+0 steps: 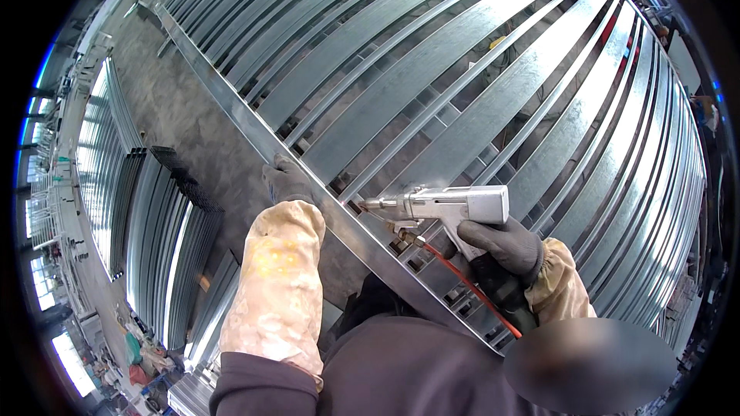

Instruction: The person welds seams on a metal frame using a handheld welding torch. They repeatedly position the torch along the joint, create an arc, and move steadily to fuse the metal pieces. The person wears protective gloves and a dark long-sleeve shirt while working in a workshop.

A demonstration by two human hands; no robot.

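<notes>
My right hand (pixel 505 246), in a dark grey glove, is wrapped around the grip of a silver pistol-shaped welding gun (pixel 462 204). The gun points left, its narrow nozzle close to where a slat meets the edge rail (pixel 239 115) of a large metal frame. Whether the tip touches metal I cannot tell. An orange hose (pixel 462 277) and a thick black cable run down from the gun. On that same rail, left of the nozzle, rests my gloved left hand (pixel 289 181) with curled fingers, partly hidden by the tan sleeve (pixel 281 270).
Wide and narrow metal slats (pixel 416 92) with gaps between them stretch away to the upper right. Stacks of long metal profiles (pixel 150 239) stand on the floor to my left. A yellow object (pixel 499 45) shows beneath the slats. A blurred oval covers the lower right.
</notes>
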